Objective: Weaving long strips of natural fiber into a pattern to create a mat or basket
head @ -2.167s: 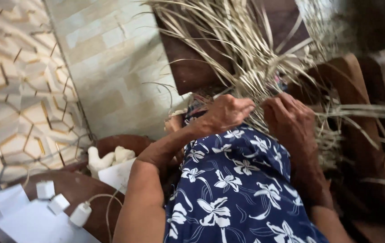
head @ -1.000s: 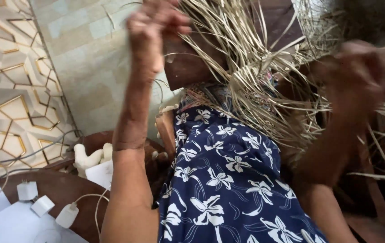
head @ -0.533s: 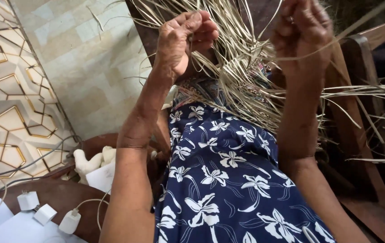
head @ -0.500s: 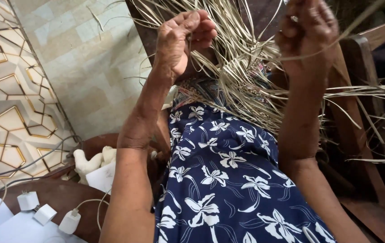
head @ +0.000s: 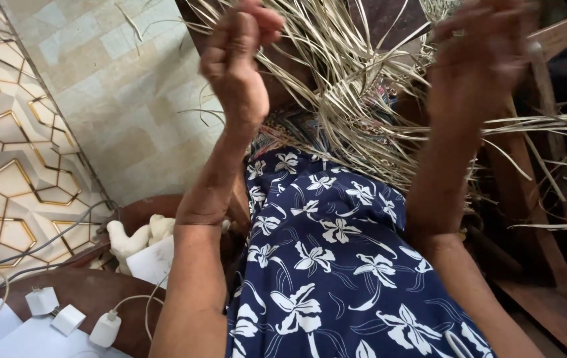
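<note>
Head view, top of frame: left hand (head: 237, 63) pinches dried palm strips (head: 356, 79), blurred right hand (head: 479, 56) grip unclear; separate strands gently

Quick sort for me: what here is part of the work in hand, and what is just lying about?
In hand:
- left hand, fingers pinched on strands
- right hand, blurred, raised among strands
- dried straw-like strips, a loose bundle over the lap

Lying about:
- three white chargers with cables
- white papers
- brown round table
- white figure
- wooden chair frame
</note>
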